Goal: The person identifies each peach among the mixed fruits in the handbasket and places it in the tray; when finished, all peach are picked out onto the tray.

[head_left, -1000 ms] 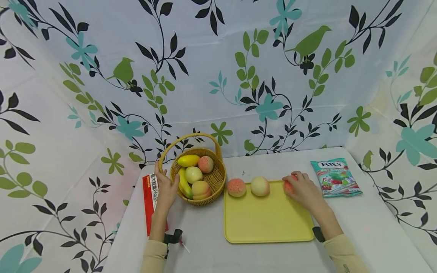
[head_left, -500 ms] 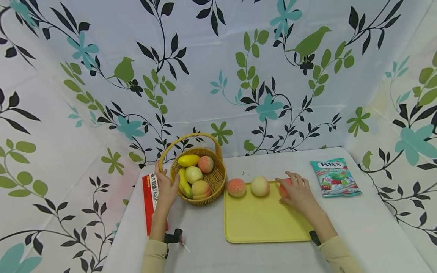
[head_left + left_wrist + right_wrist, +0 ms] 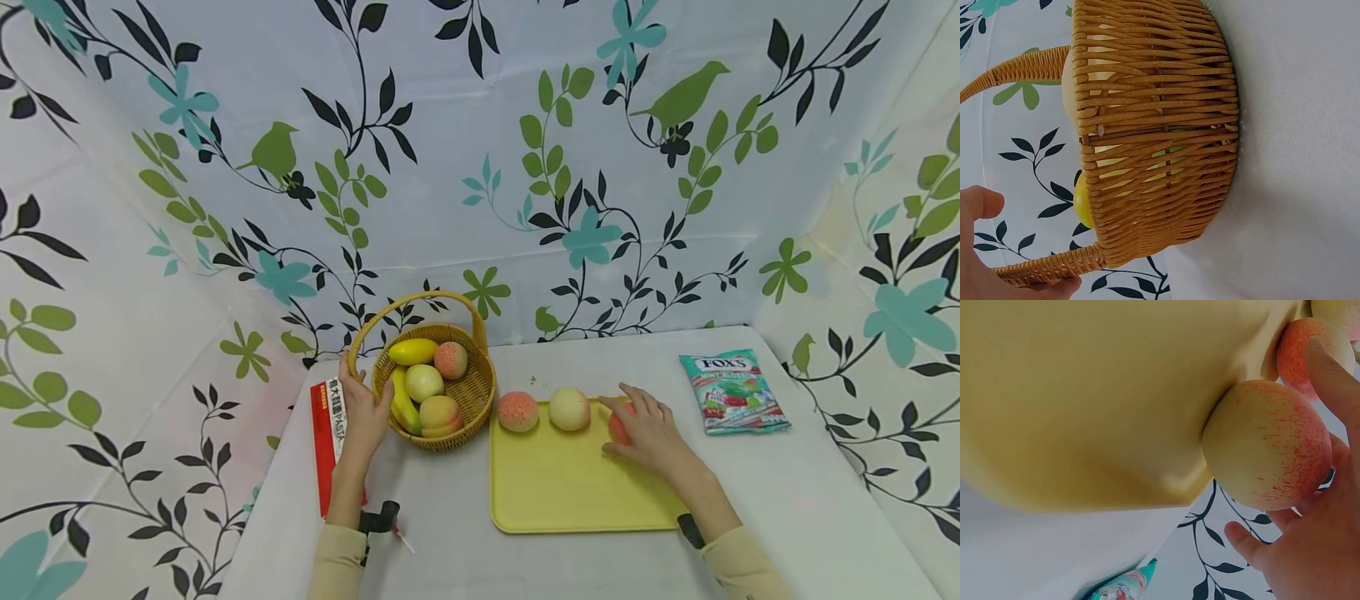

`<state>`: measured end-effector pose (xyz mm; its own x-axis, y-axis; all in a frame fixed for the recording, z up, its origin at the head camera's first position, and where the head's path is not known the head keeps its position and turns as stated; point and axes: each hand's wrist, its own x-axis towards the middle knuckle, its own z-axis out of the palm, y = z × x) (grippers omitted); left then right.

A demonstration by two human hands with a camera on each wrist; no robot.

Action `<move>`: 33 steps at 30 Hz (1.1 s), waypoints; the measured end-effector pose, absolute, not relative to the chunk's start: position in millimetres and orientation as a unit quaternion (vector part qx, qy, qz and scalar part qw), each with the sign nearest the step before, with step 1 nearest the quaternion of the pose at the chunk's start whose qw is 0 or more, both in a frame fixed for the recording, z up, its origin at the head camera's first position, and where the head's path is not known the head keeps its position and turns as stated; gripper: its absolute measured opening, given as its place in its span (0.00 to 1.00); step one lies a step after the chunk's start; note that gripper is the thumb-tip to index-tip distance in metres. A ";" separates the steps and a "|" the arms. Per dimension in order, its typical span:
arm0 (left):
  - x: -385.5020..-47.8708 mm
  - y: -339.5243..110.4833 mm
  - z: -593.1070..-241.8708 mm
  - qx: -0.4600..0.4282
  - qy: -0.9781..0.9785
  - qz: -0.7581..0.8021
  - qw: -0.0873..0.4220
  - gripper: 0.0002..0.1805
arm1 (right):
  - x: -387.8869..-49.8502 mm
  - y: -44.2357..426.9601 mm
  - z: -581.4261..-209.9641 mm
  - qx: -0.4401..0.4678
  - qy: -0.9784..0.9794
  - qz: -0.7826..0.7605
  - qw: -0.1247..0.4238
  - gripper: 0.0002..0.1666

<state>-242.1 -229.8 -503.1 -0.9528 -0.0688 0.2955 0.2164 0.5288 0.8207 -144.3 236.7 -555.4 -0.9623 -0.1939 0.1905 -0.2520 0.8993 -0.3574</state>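
My left hand [image 3: 362,414] holds the handle of a wicker basket [image 3: 480,398] at its left side; in the left wrist view, fingers lie behind the handle [image 3: 1054,264] and the thumb [image 3: 985,203] stands apart. The basket contains yellow fruit and several round fruits. On the far right of a yellow tray [image 3: 577,492], a red-speckled peach [image 3: 1266,444] sits by my right hand [image 3: 654,440]. The right fingers spread loosely behind and around that peach, with the thumb apart from it. A pale peach [image 3: 570,409] and a pink peach [image 3: 517,412] sit left of it along the tray's far edge.
A teal candy bag [image 3: 735,392] lies right of the tray. Left of the basket, a red pasta packet [image 3: 322,450] is partly under the left forearm. A small lollipop [image 3: 403,537] lies beside the left wristband. Patterned cloth hangs behind the white table [image 3: 442,500].
My right hand has shifted slightly left, its fingers spreading wider; the peach by it has moved slightly left too. The left hand keeps its place at the basket handle.
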 end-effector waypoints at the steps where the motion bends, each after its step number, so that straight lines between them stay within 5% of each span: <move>1: -242.3 -229.9 -503.4 -0.043 -0.862 -0.483 0.149 0.50 | -144.1 236.6 -555.4 0.116 -0.971 0.193 0.076 0.46; 21: -241.8 -224.7 -500.7 -0.038 -0.863 -0.486 0.135 0.52 | -150.0 220.8 -536.8 0.147 -0.960 0.195 0.136 0.43; 33: -243.5 -229.2 -503.6 -0.041 -0.861 -0.489 0.134 0.52 | -171.3 161.4 -509.0 0.196 -0.948 0.211 0.138 0.42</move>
